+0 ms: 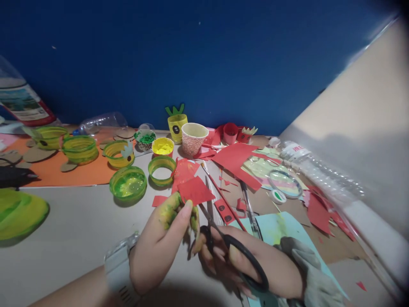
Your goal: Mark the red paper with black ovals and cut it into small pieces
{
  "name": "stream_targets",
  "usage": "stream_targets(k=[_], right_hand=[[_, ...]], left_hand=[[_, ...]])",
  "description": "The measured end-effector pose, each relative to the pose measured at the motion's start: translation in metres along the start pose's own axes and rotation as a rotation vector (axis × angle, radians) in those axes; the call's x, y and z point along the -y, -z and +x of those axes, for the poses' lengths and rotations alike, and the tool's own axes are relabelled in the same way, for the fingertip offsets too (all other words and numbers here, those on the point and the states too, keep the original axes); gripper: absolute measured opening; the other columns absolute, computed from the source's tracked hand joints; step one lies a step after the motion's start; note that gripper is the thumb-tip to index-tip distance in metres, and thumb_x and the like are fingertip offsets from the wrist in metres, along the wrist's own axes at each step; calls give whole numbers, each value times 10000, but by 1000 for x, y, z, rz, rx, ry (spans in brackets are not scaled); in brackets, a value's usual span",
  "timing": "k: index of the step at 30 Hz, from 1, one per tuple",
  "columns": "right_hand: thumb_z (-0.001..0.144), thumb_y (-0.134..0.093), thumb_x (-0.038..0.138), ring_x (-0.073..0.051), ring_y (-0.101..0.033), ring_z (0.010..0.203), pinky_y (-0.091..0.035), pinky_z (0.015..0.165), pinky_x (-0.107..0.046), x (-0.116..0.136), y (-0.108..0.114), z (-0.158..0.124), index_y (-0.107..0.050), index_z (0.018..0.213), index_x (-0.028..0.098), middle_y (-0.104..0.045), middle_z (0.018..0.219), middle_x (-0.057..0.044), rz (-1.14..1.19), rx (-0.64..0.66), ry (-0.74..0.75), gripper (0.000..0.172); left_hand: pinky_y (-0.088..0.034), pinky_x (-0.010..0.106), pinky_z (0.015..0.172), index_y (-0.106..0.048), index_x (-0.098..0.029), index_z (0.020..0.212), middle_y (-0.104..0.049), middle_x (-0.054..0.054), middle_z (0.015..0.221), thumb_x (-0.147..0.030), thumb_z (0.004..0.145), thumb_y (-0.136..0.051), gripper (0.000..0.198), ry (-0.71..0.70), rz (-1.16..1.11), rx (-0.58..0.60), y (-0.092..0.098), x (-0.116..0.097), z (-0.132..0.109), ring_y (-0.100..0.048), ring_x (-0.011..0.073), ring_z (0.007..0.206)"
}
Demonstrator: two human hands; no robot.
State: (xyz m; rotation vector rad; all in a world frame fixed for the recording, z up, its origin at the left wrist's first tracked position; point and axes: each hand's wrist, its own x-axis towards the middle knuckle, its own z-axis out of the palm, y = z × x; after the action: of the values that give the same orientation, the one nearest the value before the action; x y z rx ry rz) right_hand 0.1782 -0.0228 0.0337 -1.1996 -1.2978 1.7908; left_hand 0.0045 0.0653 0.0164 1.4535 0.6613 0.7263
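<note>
Between thumb and fingers, my left hand (169,232) pinches a piece of red paper (196,190); green and yellow paint stains its fingers. My right hand (243,256) has its fingers in the black handles of a pair of scissors (220,232). The blades stand apart and point up towards the red paper's lower right edge; I cannot tell whether they touch it. Just beyond the hands lie a thin red-handled paintbrush (220,187) and a small red strip with dark drawn ovals (224,212).
Green-yellow painted plastic rings (162,170) and a painted bottle base (128,185) stand left. Behind are a yellow paint cup (163,147), a green paint cup (145,139) and a patterned paper cup (194,138). Red scraps, a pen (251,209) and a clear bottle (319,166) lie right.
</note>
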Motion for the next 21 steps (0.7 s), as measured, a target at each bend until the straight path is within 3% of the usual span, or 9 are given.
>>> stream_targets(k=[3, 12, 15, 16, 18, 21], right_hand=[[835, -400, 755, -21, -373, 427, -320, 358, -136, 2, 0, 0, -553, 1040, 151, -469, 754, 21, 16, 17, 3, 657], [882, -419, 690, -27, -374, 418, -359, 378, -145, -3, 2, 1, -544, 1011, 152, -454, 701, 38, 42, 15, 2, 567], [889, -360, 711, -50, -353, 402, -354, 356, -167, -7, 1, 5, -552, 1026, 175, -471, 667, 38, 206, -150, 53, 586], [864, -343, 749, -62, -362, 395, -372, 361, -183, -5, 2, 6, -556, 1022, 183, -474, 643, 42, 275, -223, 137, 625], [845, -393, 749, -113, -519, 558, -497, 523, -245, 6, 6, 8, -581, 1007, 188, -572, 818, -19, 366, -453, 285, 614], [899, -298, 705, -161, -608, 853, -523, 793, -295, 38, 16, 6, -606, 960, 195, -604, 949, -36, 456, -572, 454, 599]], left_hand=[[-408, 221, 650, -499, -182, 796, -521, -27, 721, -351, 1047, -386, 323, -25, 20, 0, 1, 1, 0, -487, 105, 671], [-420, 210, 685, -539, -202, 879, -536, -23, 766, -358, 1039, -409, 258, -82, 13, -162, -2, 9, 2, -494, 110, 707], [-423, 217, 637, -536, -188, 835, -522, -13, 729, -365, 1029, -425, 285, -52, -30, -225, -2, 7, 3, -497, 115, 666], [-421, 218, 603, -527, -182, 804, -509, -11, 696, -363, 1027, -418, 307, -44, -40, -232, -2, 5, 4, -489, 116, 630], [-411, 220, 546, -499, -175, 742, -479, -9, 635, -351, 1024, -395, 348, -29, -41, -225, -1, 1, 6, -465, 117, 562], [-414, 220, 514, -491, -175, 726, -476, -3, 616, -345, 1015, -383, 352, -31, -37, -203, 0, -3, 9, -467, 121, 535]])
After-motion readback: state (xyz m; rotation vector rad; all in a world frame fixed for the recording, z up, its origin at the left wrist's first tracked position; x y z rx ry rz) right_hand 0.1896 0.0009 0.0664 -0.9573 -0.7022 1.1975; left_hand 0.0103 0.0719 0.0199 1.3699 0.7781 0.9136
